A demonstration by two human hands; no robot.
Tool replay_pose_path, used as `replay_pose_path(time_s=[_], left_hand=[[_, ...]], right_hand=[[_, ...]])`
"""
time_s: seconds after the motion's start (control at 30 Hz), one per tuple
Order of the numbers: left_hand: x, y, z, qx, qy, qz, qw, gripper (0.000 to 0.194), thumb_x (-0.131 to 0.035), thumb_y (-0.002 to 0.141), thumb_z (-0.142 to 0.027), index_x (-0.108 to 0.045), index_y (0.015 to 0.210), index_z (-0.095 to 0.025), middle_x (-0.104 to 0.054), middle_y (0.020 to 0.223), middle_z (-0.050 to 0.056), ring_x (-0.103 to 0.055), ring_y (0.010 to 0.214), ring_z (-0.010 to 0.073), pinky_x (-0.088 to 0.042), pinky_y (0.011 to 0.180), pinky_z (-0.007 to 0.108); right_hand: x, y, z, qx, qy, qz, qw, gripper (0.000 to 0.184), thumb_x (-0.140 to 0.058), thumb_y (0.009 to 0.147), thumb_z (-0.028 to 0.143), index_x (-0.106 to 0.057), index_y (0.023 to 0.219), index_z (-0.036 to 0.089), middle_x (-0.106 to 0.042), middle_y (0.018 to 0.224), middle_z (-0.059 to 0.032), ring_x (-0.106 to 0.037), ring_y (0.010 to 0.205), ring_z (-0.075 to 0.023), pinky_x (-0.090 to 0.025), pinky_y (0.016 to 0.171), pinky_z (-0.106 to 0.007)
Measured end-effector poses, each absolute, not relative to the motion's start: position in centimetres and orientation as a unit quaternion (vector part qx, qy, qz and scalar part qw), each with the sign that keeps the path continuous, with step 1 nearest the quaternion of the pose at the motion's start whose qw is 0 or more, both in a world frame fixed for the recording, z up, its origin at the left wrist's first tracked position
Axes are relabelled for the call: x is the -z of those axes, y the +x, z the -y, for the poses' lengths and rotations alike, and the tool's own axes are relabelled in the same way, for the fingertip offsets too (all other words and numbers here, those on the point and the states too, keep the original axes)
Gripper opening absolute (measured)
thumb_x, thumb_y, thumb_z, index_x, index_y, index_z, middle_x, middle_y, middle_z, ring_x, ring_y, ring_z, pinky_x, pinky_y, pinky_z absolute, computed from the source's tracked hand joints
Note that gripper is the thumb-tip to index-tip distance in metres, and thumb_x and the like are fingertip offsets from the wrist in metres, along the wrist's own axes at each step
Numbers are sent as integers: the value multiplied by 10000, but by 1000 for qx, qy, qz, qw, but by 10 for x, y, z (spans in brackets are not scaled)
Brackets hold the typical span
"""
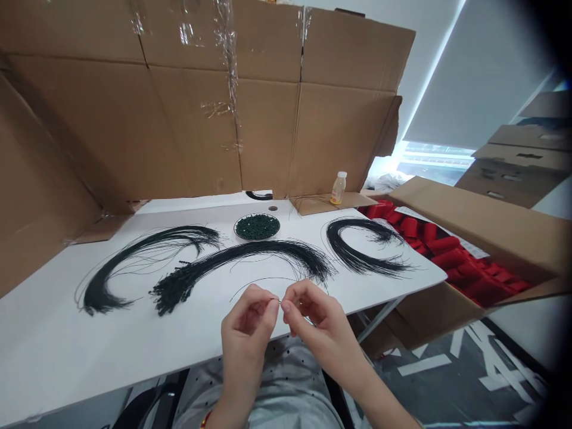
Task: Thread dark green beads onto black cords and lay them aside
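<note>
At the table's front edge, my left hand and my right hand are pinched almost tip to tip. Between them a short bit of thin black strand shows; what else the fingertips cover is hidden. A loose strand arcs over the white tabletop just beyond. Behind it lies a bundle of black strands with thick, dark green-black pieces clustered at its left end. A round dish of small dark green pieces stands farther back.
More curved bundles of black strands lie at the left and right. A small bottle stands on cardboard at the back. Tall cardboard panels wall the table. Right of it, an open carton holds red rolls.
</note>
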State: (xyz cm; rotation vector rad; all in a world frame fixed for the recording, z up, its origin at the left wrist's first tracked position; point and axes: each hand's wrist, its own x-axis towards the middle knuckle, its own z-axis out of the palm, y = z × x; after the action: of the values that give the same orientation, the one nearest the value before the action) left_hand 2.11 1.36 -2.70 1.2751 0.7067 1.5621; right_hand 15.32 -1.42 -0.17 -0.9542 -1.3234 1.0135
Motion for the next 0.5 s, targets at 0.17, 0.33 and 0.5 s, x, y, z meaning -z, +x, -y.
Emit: replay_pose_path(time_s=[0.17, 0.33, 0.5], left_hand=[[31, 22, -12, -653, 513, -289, 477, 110, -752, 889, -232, -740, 782, -251, -544, 690, -36, -480, 681, 139, -408, 624, 238], [29, 21, -15, -655, 516, -283, 474, 100, -756, 890, -242, -750, 791, -251, -539, 681, -32, -477, 673, 146, -412, 622, 255], [30, 24, -12, -666, 520, -259, 468, 101, -756, 884, -216, -756, 795, -265, -572, 679, -34, -499, 665, 136, -428, 611, 230]], right_hand=[[-1, 155, 13, -471, -392, 547, 571, 200, -691, 959, 379, -650, 898, 193, -596, 739, 15, -512, 622, -108, -456, 591, -234], [3, 156, 11, -504, -380, 527, 569, 276, -710, 943, 449, -648, 882, 187, -628, 738, -1, -583, 637, -125, -514, 619, -254], [3, 152, 10, -501, -392, 528, 562, 325, -735, 914, 493, -632, 858, 190, -578, 704, 18, -515, 598, -109, -478, 555, -229]])
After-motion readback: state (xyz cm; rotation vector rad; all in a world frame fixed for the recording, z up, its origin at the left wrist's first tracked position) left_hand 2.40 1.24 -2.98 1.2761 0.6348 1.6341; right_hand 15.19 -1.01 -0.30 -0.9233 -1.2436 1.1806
